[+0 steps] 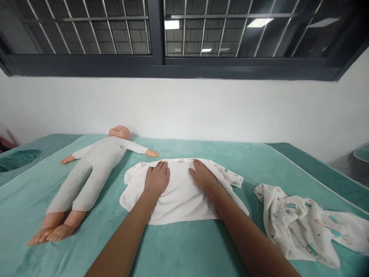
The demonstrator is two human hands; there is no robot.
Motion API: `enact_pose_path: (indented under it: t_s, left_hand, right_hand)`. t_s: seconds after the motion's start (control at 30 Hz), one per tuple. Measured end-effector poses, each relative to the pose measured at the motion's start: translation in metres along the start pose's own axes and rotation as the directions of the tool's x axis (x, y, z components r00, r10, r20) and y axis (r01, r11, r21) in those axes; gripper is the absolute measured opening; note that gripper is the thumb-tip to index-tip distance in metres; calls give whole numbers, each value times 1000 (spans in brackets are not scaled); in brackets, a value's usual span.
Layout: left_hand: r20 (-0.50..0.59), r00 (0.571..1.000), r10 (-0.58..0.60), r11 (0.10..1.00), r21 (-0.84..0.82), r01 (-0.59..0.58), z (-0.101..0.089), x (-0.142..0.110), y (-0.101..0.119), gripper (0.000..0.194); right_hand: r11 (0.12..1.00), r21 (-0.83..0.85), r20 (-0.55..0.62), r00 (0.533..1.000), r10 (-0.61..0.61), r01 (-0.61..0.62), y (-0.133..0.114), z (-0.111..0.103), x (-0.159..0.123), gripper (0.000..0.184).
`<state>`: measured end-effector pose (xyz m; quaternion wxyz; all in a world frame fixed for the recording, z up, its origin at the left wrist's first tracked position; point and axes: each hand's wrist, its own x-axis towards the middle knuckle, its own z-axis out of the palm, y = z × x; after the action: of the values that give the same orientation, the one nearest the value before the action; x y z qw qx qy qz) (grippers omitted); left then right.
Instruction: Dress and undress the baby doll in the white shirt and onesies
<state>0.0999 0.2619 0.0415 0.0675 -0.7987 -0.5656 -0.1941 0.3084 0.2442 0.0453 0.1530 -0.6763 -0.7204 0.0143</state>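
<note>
A white baby shirt (184,196) lies spread out on the green-covered surface, its plain inside facing up and a small printed label at the neckline. Printed sleeves stick out at both sides. My left hand (157,177) rests flat on the left half of the shirt, fingers stretched near its upper edge. On the right half, my right hand (204,177) lies with fingers extended by the neckline, thumb apart. Left of the shirt, a baby doll (99,169) with a white cloth body lies on its back, arms spread. One doll hand is close to the shirt's left sleeve.
At the right lies a crumpled white garment (302,223) with a coloured print. The green cover (184,250) reaches back to a white wall (184,109) below a dark-framed, barred window (157,65). A darker green piece (20,159) sits at the far left.
</note>
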Motion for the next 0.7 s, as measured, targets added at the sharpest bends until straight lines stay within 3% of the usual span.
enact_pose_path:
  t_s: [0.07,0.17,0.23,0.3,0.47,0.57,0.7]
  left_hand:
    - [-4,1000,20,1000,-4,-20,-4,-5,3,35]
    - [-46,988,149,984,-90,-153,-15,-27,5,32]
    - [-98,966,238,944,-210,-254,-25,-55,4,31]
    - [-124,964,237,914,-307,-264,-36,-89,2,30]
    - [-112,950,291,889,-336,-311,-52,-158,-9,48]
    - [-133,973,189,921,-320,-223,-49,-168,-13,56]
    - [-141,984,105,952,-271,-140,-44,-159,-12,36]
  right_hand:
    - [1000,-21,-6,1000,-4,4,-7,-2,-4,44]
    - [997,-53,-20,999,-49,48,-21,-5,-21,45]
    - [989,-60,-31,990,-139,137,-26,-6,-41,46]
    - [975,-39,-40,975,-219,217,-26,-10,-68,47]
    - [954,74,-80,955,-286,292,1,-33,-143,44]
    - [951,92,-93,954,-286,294,22,-45,-173,31]
    - [945,39,-111,942,-318,324,32,-52,-179,21]
